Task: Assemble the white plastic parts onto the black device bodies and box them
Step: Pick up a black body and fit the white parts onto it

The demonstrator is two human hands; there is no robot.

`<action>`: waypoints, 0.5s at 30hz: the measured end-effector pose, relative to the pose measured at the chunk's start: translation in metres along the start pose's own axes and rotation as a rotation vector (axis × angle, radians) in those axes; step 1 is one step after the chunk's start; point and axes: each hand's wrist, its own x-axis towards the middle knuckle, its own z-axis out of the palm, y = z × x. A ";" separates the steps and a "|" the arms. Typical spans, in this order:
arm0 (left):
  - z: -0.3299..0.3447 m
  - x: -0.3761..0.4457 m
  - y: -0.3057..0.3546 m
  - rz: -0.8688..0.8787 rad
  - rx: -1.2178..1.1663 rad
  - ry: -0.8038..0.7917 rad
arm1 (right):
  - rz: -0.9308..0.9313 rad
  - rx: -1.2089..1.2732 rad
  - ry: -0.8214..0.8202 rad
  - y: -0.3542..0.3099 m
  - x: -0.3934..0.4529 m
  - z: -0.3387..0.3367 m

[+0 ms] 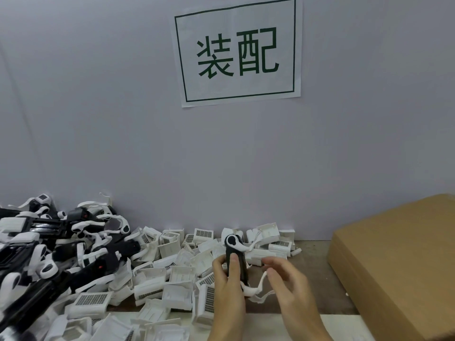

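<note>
This is an assembly station in a small factory or workshop. A printed paper sign (236,51) with two large dark green Chinese characters inside a green border, reading "assembly", is stuck to the plain grey partition wall (98,107) behind the bench (312,252). Loose parts lie in bulk on the bench rather than singly: a heap of black device bodies (46,244) with white fittings at the left, and a spread of identical white plastic parts (170,269) across the middle. A plain brown cardboard box (398,262) stands at the right.
</note>
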 end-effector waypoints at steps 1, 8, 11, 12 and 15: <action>0.001 -0.001 0.001 -0.002 0.009 -0.028 | -0.013 -0.017 -0.026 0.000 0.000 0.001; 0.004 -0.005 0.002 0.000 -0.019 -0.063 | 0.060 0.033 -0.060 0.005 0.004 0.005; 0.002 -0.003 0.004 -0.020 -0.126 -0.021 | 0.135 0.210 -0.056 0.007 0.009 0.002; 0.001 -0.001 0.004 -0.045 -0.162 0.008 | 0.171 0.295 -0.079 0.006 0.009 0.000; 0.002 -0.001 0.009 -0.211 -0.262 -0.029 | 0.272 0.475 -0.220 0.005 0.009 -0.003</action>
